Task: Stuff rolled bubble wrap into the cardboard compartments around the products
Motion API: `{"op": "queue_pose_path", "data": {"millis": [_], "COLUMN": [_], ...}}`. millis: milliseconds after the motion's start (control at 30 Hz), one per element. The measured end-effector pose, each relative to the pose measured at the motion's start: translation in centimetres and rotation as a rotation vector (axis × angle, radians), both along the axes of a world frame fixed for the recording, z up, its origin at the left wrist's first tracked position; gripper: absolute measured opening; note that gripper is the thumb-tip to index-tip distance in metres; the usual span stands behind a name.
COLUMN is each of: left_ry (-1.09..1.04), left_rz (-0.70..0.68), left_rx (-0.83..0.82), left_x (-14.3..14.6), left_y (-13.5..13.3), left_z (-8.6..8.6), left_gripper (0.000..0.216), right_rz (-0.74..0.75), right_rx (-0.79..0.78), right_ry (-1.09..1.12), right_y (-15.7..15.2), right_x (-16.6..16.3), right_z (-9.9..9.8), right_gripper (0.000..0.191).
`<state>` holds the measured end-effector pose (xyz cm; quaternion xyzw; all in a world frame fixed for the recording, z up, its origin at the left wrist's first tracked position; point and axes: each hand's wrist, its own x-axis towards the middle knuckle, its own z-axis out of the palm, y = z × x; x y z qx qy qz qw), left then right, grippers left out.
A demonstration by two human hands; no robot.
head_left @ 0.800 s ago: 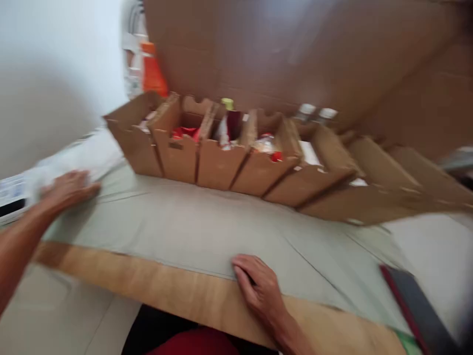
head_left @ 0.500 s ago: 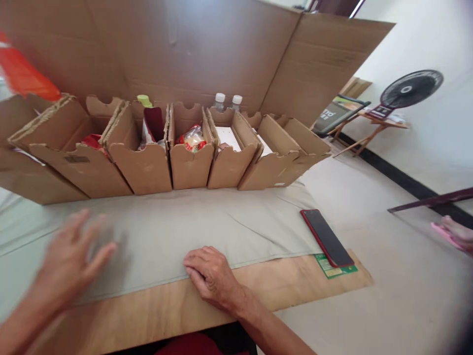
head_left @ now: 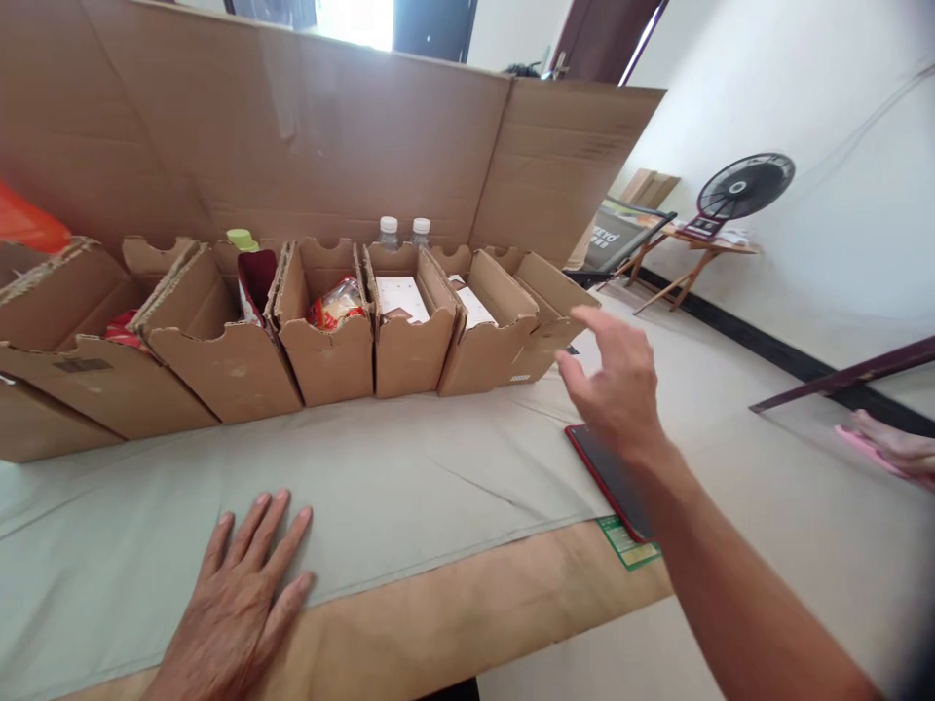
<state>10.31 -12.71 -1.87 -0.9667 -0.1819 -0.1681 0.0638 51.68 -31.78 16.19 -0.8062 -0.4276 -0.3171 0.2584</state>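
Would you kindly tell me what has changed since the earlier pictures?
The right hand has lifted from the near edge of the cloth, moving forward and right, and hovers open by the rightmost box. The left hand has moved right and rests spread on the cloth. Neither holds anything. The boxes and the phone stayed put.

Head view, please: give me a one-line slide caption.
Left hand spread on a pale cloth, right hand open near a phone, before a row of cardboard bins.
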Motion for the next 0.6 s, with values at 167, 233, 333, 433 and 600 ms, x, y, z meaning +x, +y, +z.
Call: {"op": "queue_pose_path", "data": {"millis": [167,233,333,433,600], "left_ry": [-0.013,-0.015,-0.016,-0.034,-0.052], "left_rz": [-0.005,0.005,0.014,0.011,-0.006], "left_rx": [0.022,0.016,0.011,0.011,0.005], "left_x": [0.3,0.2,0.2,0.3,0.5], "left_y": [-0.3,-0.3,-0.2,-0.3,-0.4], "left_z": [-0.1,-0.1,-0.2,-0.2,-0.2], "left_gripper": [0.054,0.053,0.053,0.053,0.053], "right_rz": [-0.136,-0.122,-0.102,-0.066,0.034], "right_rx": [-0.454,-0.482,-0.514,-0.557,-0.7], "right_ry": [0.049,0.037,-0.007,-0.044,0.104], "right_y": [2.3,2.3,0.7,-1.6,-2.1], "right_x": [7.1,7.4,6.4,4.8,1.2], "right_z": [2.1,2.1,2.3,3.2,5.3], "right_gripper": [0.028,0.023,0.022,0.021,0.02]}}
